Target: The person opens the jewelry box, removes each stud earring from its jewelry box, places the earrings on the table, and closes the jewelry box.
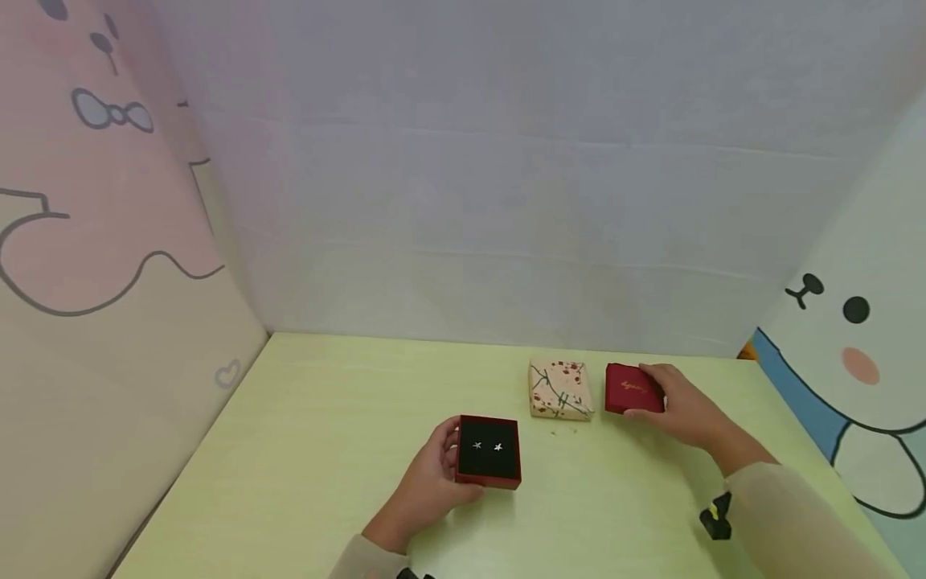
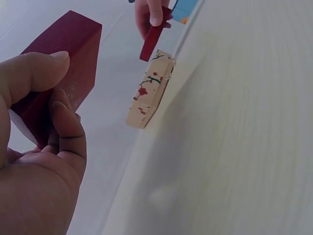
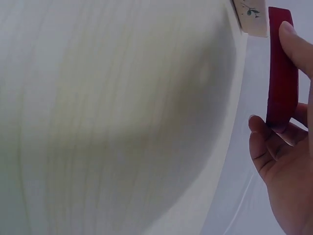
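Note:
My left hand (image 1: 428,482) grips a small red jewelry box (image 1: 490,482) from its left side, thumb along the front edge. Inside the box a black pad (image 1: 488,465) carries a pair of silver star-shaped earrings (image 1: 497,447). In the left wrist view, thumb and curled fingers clasp the red box (image 2: 80,44) clear of the table. Farther right, my right hand (image 1: 683,408) pinches a red box lid (image 1: 626,388) with gold lettering on top. The right wrist view shows this lid (image 3: 282,73) edge-on between thumb and fingers.
A cream box with a plum-blossom pattern (image 1: 560,390) lies on the pale yellow table (image 1: 311,450), just left of the red lid. Behind the table hangs a plain light sheet (image 1: 463,201). Panels with cartoon figures stand at the left and right.

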The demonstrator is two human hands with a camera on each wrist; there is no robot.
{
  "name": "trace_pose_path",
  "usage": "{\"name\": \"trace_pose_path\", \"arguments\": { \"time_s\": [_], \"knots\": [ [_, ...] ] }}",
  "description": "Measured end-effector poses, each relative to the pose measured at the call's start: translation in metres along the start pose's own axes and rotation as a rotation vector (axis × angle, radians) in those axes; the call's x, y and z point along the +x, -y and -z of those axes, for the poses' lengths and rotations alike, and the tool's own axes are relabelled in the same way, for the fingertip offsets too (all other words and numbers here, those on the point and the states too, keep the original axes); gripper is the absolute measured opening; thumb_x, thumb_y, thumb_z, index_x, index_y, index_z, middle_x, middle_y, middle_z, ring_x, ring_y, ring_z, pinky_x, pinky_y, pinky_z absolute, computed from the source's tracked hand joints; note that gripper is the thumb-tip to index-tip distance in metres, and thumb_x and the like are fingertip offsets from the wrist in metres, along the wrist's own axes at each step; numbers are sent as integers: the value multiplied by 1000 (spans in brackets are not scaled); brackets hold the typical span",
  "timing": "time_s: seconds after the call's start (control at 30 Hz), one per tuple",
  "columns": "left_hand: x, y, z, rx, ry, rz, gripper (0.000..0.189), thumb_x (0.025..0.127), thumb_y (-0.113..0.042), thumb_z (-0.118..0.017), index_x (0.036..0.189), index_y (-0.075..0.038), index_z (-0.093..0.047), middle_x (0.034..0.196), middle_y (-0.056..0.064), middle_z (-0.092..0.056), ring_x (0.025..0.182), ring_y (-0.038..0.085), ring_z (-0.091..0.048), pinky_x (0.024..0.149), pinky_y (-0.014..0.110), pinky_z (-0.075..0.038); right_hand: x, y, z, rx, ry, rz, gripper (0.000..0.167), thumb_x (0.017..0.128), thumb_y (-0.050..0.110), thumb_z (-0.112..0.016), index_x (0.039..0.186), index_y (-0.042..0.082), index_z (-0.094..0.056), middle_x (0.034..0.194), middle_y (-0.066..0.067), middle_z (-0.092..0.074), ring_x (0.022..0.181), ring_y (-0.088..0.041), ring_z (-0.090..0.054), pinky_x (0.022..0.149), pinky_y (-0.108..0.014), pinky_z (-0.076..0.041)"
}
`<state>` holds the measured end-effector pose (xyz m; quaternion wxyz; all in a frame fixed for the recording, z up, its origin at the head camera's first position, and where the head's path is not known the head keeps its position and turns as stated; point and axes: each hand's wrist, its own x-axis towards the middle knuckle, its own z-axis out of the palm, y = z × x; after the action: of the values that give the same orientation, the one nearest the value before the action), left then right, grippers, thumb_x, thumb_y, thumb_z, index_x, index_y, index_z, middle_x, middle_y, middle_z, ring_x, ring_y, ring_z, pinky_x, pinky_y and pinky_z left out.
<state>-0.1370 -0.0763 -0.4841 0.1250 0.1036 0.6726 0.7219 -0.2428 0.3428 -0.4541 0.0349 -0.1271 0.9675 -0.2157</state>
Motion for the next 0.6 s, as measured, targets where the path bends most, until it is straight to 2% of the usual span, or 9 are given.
{"name": "trace_pose_path", "arguments": {
  "time_s": [0.33, 0.6],
  "knots": [
    [-1, -2, -2, -7, 6, 3, 107, 73, 17, -79, 160, 1, -19, 147, 17, -47, 125, 28, -58, 97, 28, -53, 10, -13, -14, -32, 60, 8, 102, 83, 58, -80, 150, -6, -38, 144, -30, -43, 119, -44, -51, 96, -63, -48],
    [-1, -2, -2, 0, 4, 5, 106, 74, 17, -80, 160, 1, -19, 145, 17, -48, 125, 28, -58, 98, 29, -53, 18, -9, -17, -86, 89, 0, 98, 82, 48, -85, 148, -9, -40, 142, -32, -47, 120, -46, -50, 98, -65, -46]
  ]
}}
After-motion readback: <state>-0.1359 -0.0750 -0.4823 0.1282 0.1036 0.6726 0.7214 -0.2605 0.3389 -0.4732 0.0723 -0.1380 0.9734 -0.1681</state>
